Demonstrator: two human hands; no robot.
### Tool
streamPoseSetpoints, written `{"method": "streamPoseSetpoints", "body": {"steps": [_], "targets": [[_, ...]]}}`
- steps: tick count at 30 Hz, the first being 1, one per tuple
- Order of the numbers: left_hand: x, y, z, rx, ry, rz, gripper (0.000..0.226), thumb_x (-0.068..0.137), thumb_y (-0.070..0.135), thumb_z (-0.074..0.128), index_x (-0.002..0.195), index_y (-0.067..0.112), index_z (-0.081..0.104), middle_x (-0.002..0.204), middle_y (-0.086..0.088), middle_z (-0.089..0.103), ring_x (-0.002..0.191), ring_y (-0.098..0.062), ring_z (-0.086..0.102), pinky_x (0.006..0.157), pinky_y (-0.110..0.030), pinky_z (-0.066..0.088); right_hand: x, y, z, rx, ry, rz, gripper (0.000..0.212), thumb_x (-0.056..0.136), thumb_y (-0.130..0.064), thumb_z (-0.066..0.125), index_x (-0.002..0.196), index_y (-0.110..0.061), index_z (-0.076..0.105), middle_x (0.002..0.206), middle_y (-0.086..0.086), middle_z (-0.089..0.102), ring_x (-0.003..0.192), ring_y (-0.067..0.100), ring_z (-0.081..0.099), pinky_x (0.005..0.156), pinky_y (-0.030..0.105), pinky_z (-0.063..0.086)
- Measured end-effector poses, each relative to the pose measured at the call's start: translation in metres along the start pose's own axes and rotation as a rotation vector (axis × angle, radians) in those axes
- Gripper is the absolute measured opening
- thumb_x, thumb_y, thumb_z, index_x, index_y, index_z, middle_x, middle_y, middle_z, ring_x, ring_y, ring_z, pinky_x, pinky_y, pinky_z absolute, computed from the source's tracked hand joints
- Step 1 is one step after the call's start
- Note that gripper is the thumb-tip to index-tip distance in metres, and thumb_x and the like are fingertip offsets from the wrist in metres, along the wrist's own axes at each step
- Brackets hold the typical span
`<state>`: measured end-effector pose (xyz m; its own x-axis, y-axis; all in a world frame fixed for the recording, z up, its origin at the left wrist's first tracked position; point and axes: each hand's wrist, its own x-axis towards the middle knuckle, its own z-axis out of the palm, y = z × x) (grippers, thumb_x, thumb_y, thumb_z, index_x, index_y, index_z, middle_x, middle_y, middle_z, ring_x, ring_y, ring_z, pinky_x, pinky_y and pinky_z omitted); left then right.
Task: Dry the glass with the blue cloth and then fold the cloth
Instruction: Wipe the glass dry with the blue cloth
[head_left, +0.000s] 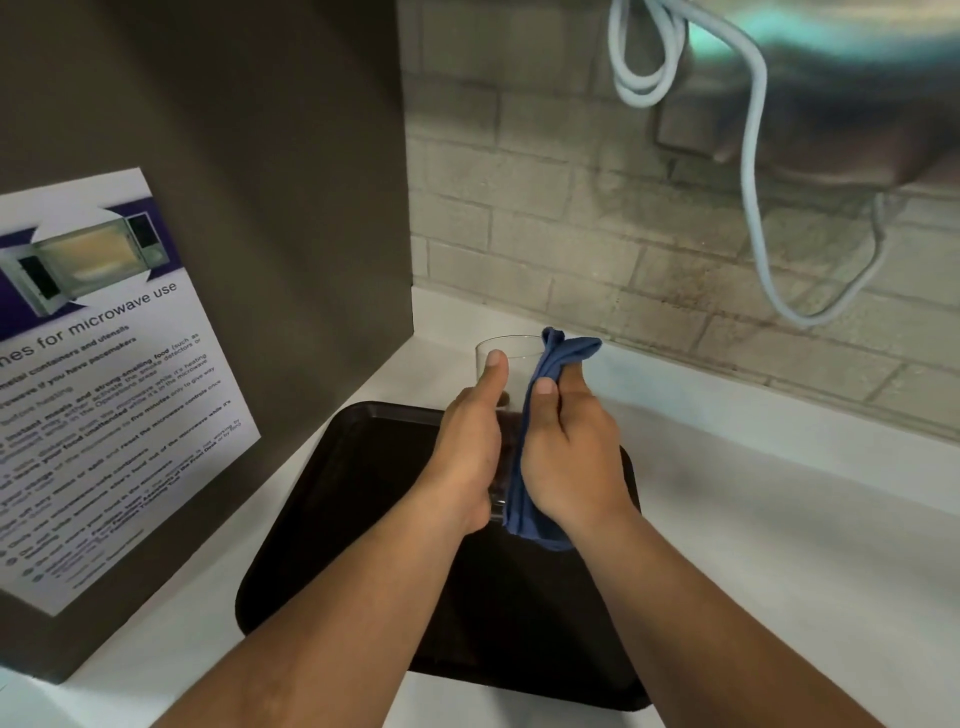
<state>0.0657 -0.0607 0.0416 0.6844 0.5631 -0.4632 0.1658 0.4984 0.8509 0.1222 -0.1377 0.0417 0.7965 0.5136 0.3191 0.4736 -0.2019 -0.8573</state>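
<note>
Two hands are meeting around one glass (511, 364), and the relation that matters is how that glass is lying between them: it is being held up above the black tray (363, 493), tilted so that its long axis is running away from the person, open rim at the far end and thick base at the near end, down by the wrists. The left hand (467, 457) is closing round the glass's left side, thumb stretching forward along the wall toward the rim, the other fingers hidden behind the glass; it is gripping, not merely touching. The right hand (569, 452) is curling shut on the blue cloth (563, 351), pinching it between thumb and fingers and pressing it flat against the right wall of the glass, so the cloth is sitting sandwiched between palm and glass. One bunched end of the cloth is poking out beyond the fingertips, level with the rim; the other end is hanging below the heel of the hand, past the base. Both hands are equally near, each touching its own side. Judging from this, drying is under way and the folding is not yet begun; the next stroke likely depends on the left hand turning the glass about that long axis while the right is keeping the cloth pressed on.
</note>
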Motion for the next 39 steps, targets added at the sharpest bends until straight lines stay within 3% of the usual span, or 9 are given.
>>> {"method": "streamPoseSetpoints", "body": {"steps": [6,10,15,18,21,26,31,33,39], "targets": [[0.004,0.009,-0.007,-0.07,-0.003,-0.025,0.075,0.093,0.083,0.05,0.108,0.013,0.073,0.073,-0.007,0.085,0.064,-0.024,0.083,0.05,-0.035,0.064,0.021,-0.006,-0.014,0.352,-0.101,0.574,0.038,0.099,-0.032,0.041,0.093,-0.006,0.068,0.077,0.014,0.069,0.066,0.027,0.066,0.061,0.033,0.051],[0.012,0.014,-0.011,-0.136,0.062,-0.054,0.077,0.094,0.082,0.051,0.111,0.01,0.073,0.083,-0.011,0.087,0.081,-0.029,0.081,0.068,-0.039,0.06,-0.017,-0.002,-0.003,0.079,-0.143,0.224,0.028,0.102,-0.032,0.037,0.101,-0.021,0.063,0.083,0.002,0.073,0.07,0.006,0.068,0.067,0.035,0.054],[0.012,0.011,-0.011,-0.168,-0.007,-0.056,0.073,0.099,0.075,0.049,0.127,0.014,0.078,0.108,-0.016,0.087,0.107,-0.034,0.081,0.085,-0.042,0.062,-0.024,-0.015,0.015,-0.348,-0.17,-0.117,0.062,0.101,-0.028,0.038,0.156,-0.021,0.009,0.164,0.008,0.018,0.145,0.026,0.031,0.114,0.043,0.036],[0.005,0.009,-0.013,-0.172,-0.071,-0.068,0.081,0.093,0.082,0.05,0.12,0.012,0.079,0.105,-0.022,0.086,0.099,-0.039,0.084,0.078,-0.045,0.067,0.012,-0.02,0.001,-0.089,-0.077,0.033,0.033,0.102,-0.027,0.038,0.132,-0.017,0.05,0.11,0.008,0.067,0.094,0.016,0.066,0.081,0.026,0.052],[0.003,0.015,-0.014,-0.178,-0.07,-0.039,0.087,0.094,0.083,0.046,0.127,0.009,0.076,0.113,-0.021,0.085,0.102,-0.039,0.082,0.087,-0.052,0.066,0.027,-0.019,-0.014,0.271,-0.101,0.362,0.034,0.102,-0.029,0.039,0.082,-0.018,0.065,0.065,0.001,0.069,0.067,0.02,0.067,0.07,0.034,0.047],[0.009,0.018,-0.011,-0.124,0.016,-0.04,0.084,0.096,0.082,0.044,0.128,0.01,0.073,0.117,-0.018,0.083,0.106,-0.037,0.079,0.097,-0.049,0.062,-0.031,-0.004,-0.001,0.023,-0.148,0.149,0.023,0.103,-0.031,0.037,0.103,-0.024,0.059,0.082,-0.003,0.068,0.073,-0.003,0.065,0.06,0.012,0.046],[0.006,0.009,-0.006,-0.058,-0.03,-0.041,0.076,0.097,0.081,0.042,0.121,0.018,0.079,0.114,-0.014,0.085,0.11,-0.033,0.079,0.096,-0.046,0.06,-0.021,-0.015,0.002,-0.236,-0.106,-0.147,0.054,0.102,-0.025,0.037,0.153,-0.016,0.023,0.153,0.008,0.039,0.134,0.019,0.045,0.109,0.029,0.041],[0.003,0.008,-0.005,-0.061,-0.065,-0.024,0.077,0.096,0.081,0.045,0.123,0.018,0.079,0.11,-0.014,0.087,0.104,-0.032,0.083,0.094,-0.047,0.063,0.002,-0.017,-0.003,-0.162,-0.037,-0.091,0.044,0.103,-0.024,0.036,0.146,-0.016,0.035,0.127,0.005,0.057,0.111,0.018,0.059,0.087,0.009,0.045],[0.004,0.014,-0.006,-0.085,-0.023,0.007,0.087,0.095,0.083,0.044,0.12,0.006,0.076,0.1,-0.016,0.086,0.084,-0.03,0.084,0.07,-0.041,0.065,0.01,-0.007,-0.017,0.364,-0.1,0.509,0.039,0.1,-0.028,0.04,0.084,0.0,0.062,0.066,0.008,0.068,0.063,0.019,0.067,0.064,0.034,0.05]]}}
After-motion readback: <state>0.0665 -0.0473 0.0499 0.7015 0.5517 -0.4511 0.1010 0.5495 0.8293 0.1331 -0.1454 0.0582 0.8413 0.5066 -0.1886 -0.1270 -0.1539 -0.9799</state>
